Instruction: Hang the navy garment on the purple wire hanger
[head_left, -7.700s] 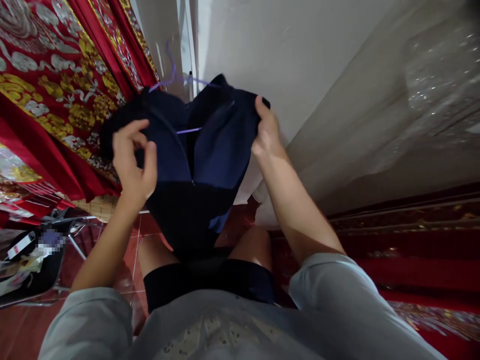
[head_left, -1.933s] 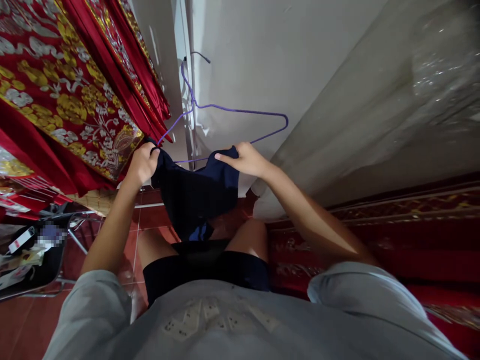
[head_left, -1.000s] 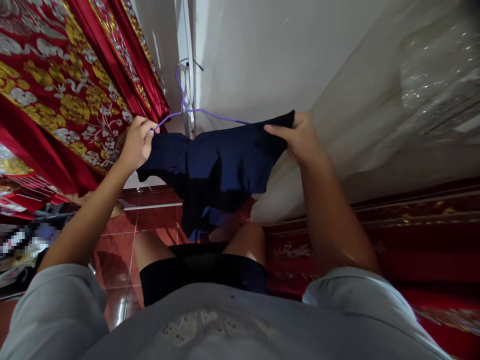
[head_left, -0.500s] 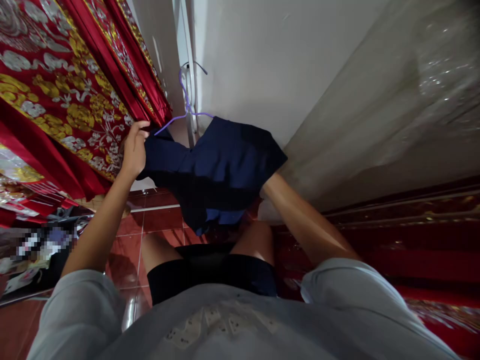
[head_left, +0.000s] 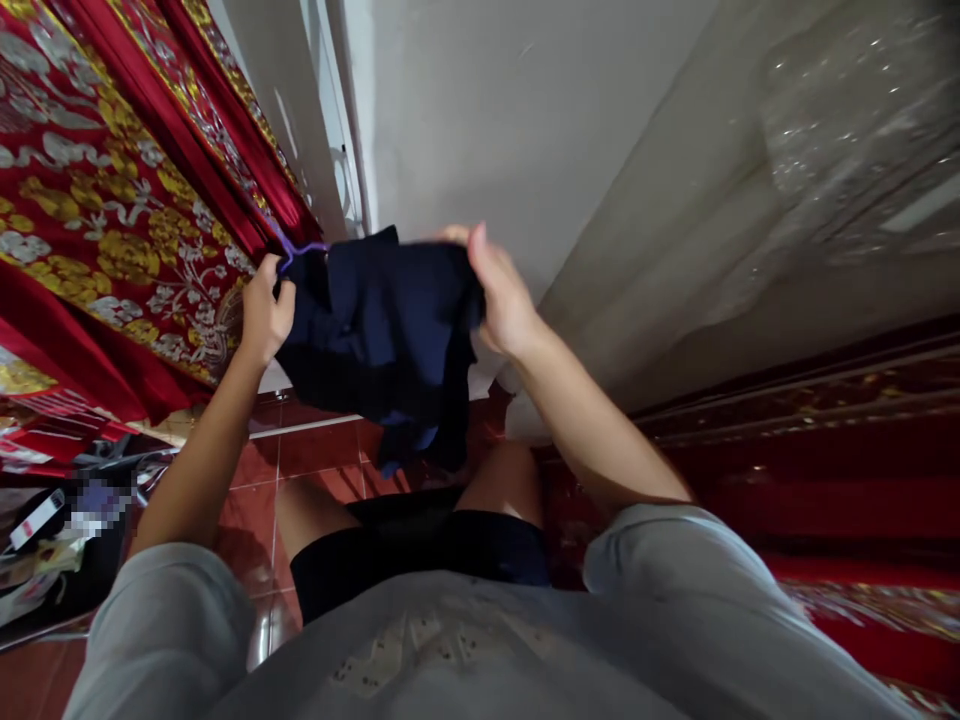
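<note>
A dark navy shirt [head_left: 390, 320] hangs bunched between my two hands in the head view. My left hand [head_left: 268, 312] grips its left upper edge, close to a purple hanger [head_left: 304, 250]. The hanger's neck shows above the cloth; its far arm is hidden under the shirt. My right hand [head_left: 506, 295] is closed on the right side of the shirt, thumb up in front, its other fingers partly behind the cloth. The lower part of the shirt dangles in loose folds above my knees.
A red curtain with gold and silver flowers [head_left: 127, 230] hangs close on the left. Ahead is a pale wall [head_left: 480, 120]; plastic wrapping [head_left: 832, 130] is on the right. Red floor tiles [head_left: 251, 525] lie below, with a dark tray of small items [head_left: 67, 590] at lower left.
My right hand has come out from under the shirt and now grips its right side from outside. The shirt is gathered narrower, and the hanger has tipped left toward my left hand.
</note>
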